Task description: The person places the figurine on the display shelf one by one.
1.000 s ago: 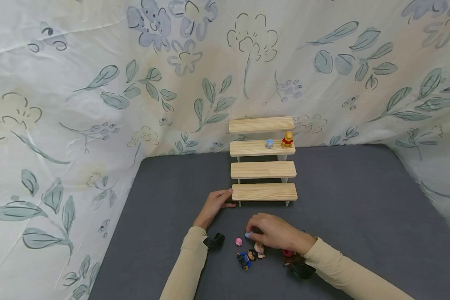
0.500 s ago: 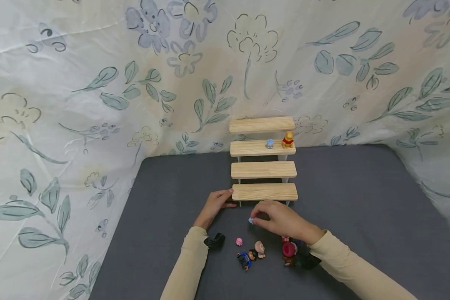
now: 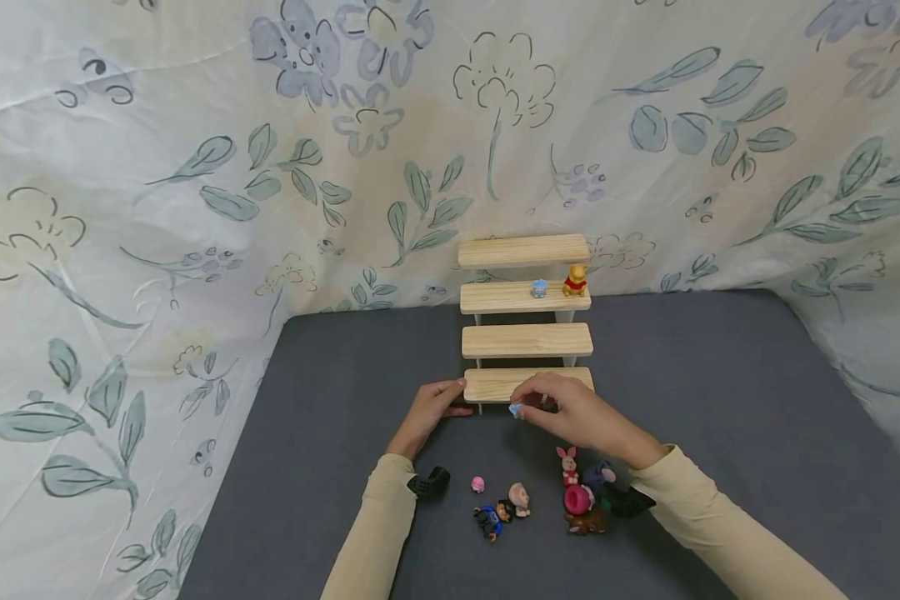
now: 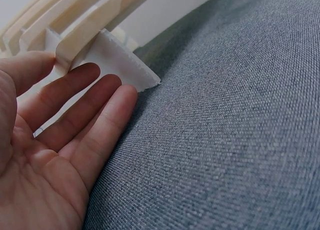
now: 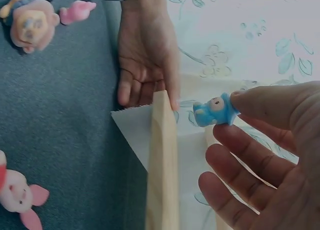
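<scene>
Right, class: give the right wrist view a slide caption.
Right hand pinching a blue figure, left hand touching the shelf.

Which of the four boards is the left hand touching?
The lowest board, nearest the person: the left hand touches its left end. The three higher boards are untouched by it.

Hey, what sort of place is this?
Likely an indoor tabletop play or filming setup: floral cloth hangs behind a grey surface, which holds a stepped wooden stand and small toys.
</scene>
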Demonstrator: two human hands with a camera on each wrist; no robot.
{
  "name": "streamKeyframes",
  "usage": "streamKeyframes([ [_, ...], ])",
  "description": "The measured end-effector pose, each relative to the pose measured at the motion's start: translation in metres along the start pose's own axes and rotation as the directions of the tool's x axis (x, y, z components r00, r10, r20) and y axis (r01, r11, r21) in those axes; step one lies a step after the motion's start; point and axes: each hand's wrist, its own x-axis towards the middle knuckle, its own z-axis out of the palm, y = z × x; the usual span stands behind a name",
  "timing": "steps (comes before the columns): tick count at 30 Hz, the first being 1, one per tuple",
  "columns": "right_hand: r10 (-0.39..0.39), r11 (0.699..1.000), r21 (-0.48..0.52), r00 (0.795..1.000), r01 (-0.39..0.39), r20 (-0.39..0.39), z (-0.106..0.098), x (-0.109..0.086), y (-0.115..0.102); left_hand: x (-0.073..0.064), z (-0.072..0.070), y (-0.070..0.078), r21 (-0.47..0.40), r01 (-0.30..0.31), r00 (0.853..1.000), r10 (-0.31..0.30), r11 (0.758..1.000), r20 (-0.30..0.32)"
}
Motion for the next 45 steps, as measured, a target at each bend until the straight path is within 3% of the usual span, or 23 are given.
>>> streamKeyframes([
  [10,0.011,1.000,-0.011,1.000,-0.012,-0.021,-0.005,0.000,0.001,0.001,0.001,-0.001,0.016,-0.007,1.000,0.007,1.000,0.000],
  [18,0.006,0.999,0.045,1.000,-0.006,-0.017,-0.007,0.001,0.005,0.000,0.001,-0.001,0.008,-0.016,1.000,0.016,1.000,0.003],
  [28,0.021,1.000,0.020,0.995,-0.019,-0.099,-0.025,0.004,-0.004,0.000,0.000,-0.002,-0.004,-0.023,1.000,0.023,1.000,0.008],
  [45,-0.119,0.993,-0.036,0.973,0.114,-0.199,-0.060,0.024,-0.008,0.001,0.000,-0.004,-0.009,-0.023,1.000,0.023,1.000,0.005],
])
